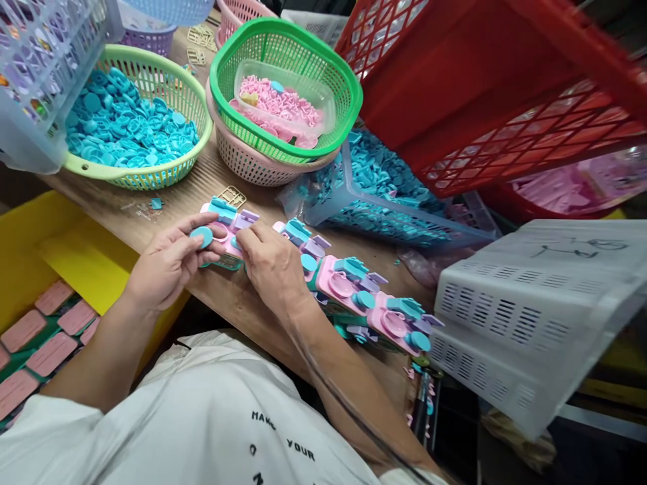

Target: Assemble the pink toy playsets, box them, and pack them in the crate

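Between the thumb and fingers of my left hand (164,264) is a small round blue disc (201,236). That hand's other fingers reach along the edge of a pink and green toy unit (221,230) with blue and purple pieces on top. My right hand (273,266) is closed, fingertips down at the right end of the same unit. Its fingers hide whatever they pinch there. To the right stands a row of similar pink toy units (340,285), each bearing blue, purple and round pink parts. My right forearm passes in front of part of the row.
A pale green basket (199,145) of blue pieces stands at the back left. Beside it, a green basket (348,74) holds pink parts. A blue crate (354,202), a tilted red crate (414,81) and a white crate (510,296) crowd the right. Yellow boxes (75,249) sit lower left.
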`<state>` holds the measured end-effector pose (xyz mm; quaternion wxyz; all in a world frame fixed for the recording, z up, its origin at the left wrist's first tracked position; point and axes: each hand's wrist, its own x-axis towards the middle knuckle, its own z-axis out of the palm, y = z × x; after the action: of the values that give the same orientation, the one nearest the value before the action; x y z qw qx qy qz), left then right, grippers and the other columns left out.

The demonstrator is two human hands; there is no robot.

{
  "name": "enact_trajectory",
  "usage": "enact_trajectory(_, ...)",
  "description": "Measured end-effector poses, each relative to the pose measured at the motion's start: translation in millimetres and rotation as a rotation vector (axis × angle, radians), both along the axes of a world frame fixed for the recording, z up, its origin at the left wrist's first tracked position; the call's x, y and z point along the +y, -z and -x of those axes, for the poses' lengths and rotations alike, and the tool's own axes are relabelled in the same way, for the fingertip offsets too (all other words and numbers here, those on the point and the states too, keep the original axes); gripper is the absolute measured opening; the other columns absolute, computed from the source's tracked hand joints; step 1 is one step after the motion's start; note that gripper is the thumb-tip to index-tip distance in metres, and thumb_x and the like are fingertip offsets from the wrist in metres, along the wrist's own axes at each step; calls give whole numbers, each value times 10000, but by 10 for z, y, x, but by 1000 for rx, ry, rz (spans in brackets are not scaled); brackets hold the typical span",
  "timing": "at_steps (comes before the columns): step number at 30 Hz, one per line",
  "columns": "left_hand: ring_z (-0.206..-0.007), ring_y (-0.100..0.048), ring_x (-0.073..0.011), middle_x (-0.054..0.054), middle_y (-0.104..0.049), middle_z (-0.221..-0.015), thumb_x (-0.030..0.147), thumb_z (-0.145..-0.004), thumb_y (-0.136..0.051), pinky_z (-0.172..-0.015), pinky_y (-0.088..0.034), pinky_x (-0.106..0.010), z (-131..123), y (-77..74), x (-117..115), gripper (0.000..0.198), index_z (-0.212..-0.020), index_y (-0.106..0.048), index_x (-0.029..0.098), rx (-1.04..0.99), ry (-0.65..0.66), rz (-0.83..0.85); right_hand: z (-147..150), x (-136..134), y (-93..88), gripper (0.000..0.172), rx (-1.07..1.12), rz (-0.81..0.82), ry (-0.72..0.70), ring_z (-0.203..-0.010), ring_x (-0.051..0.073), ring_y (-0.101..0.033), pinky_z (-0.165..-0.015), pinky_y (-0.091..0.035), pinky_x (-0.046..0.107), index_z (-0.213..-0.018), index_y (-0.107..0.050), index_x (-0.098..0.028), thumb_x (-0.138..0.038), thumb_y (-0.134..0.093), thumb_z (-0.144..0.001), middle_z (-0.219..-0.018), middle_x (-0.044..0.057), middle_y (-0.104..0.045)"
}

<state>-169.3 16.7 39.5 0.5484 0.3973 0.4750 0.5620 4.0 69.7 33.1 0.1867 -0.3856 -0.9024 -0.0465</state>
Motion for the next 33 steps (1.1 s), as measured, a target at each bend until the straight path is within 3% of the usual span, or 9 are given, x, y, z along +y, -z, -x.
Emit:
enact_trajectory(4, -974, -732, -220, -130, -734, -1129, 262, -863, -604, -880, -616, -388, -83, -44, -52, 386, -1226, -661, 142, -107, 7, 29, -25, -149, 18, 201, 162, -140, -25, -969, 239, -604, -845, -452, 348, -1077, -698, -169, -225, -516, -1010, -1062, 122, -704)
enact_trajectory(7, -1071, -709, -236, -119, -743, -1138, 307, -854, -638, -938, -590, -381, -185, -48, -97, 429, -1255, -663, 156, -108, 8, 32, -84, -268, 27, 279, 252, -185, -190, -1167, 243, -585, -975, -457, 366, -1254, -660, -229, -232, -569, -990, -1256, 106, -683)
enact_trajectory(9, -1106, -693, -242, -121, -743, -1142, 349, -852, -659, -959, -573, -372, -262, -41, -127, 445, -1251, -672, 152, -106, 34, 42, -129, -291, 46, 297, 267, -200, -287, -1190, 224, -589, -1005, -465, 362, -1267, -659, -251, -212, -569, -987, -1256, 82, -694)
enact_trajectory(12, -1090, -688, -250, -129, -732, -1159, 469, -905, -603, -918, -576, -366, -368, -7, -168, 474, -1240, -674, 141, -57, 63, 22, -189, -227, 75, 289, 302, -159, -274, -1107, 210, -632, -986, -490, 372, -1241, -678, -247, -187, -531, -1000, -1165, 84, -724)
enact_trajectory(14, -1063, -686, -237, -123, -718, -1181, 509, -961, -514, -889, -575, -357, -421, 50, -187, 476, -1244, -661, 155, 95, 1, -59, -208, -151, 83, 274, 339, -106, -201, -1040, 209, -648, -948, -501, 375, -1215, -686, -233, -199, -505, -1013, -1098, 94, -727)
enact_trajectory(18, -1099, -630, -234, -119, -702, -1174, 344, -990, -493, -993, -513, -411, -474, 274, -187, 326, -1227, -638, 172, 723, -249, -392, -184, -27, 106, 249, 393, -82, -33, -907, 216, -632, -863, -495, 366, -1098, -702, -202, -262, -468, -1035, -957, 92, -714)
enact_trajectory(21, -1095, -606, -262, -128, -704, -1138, 207, -954, -515, -995, -501, -459, -476, 467, -169, 267, -1185, -644, 173, 1050, -269, -582, -141, -1, 152, 263, 323, -111, 27, -857, 225, -597, -822, -471, 357, -1014, -704, -193, -283, -458, -1038, -883, 92, -696)
enact_trajectory(25, -1116, -596, -265, -126, -692, -1155, 142, -938, -509, -985, -506, -459, -467, 592, -165, 303, -1218, -622, 177, 1138, -262, -641, -102, -13, 202, 272, 228, -159, 43, -838, 226, -571, -814, -444, 346, -992, -703, -182, -271, -451, -1041, -852, 88, -687)
enact_trajectory(33, -1097, -587, -251, -119, -686, -1137, 132, -939, -498, -976, -503, -437, -471, 594, -164, 293, -1200, -624, 181, 1126, -270, -668, -135, -31, 102, 223, 159, -205, -51, -838, 216, -549, -772, -390, 349, -985, -702, -201, -258, -491, -1030, -880, 71, -694)
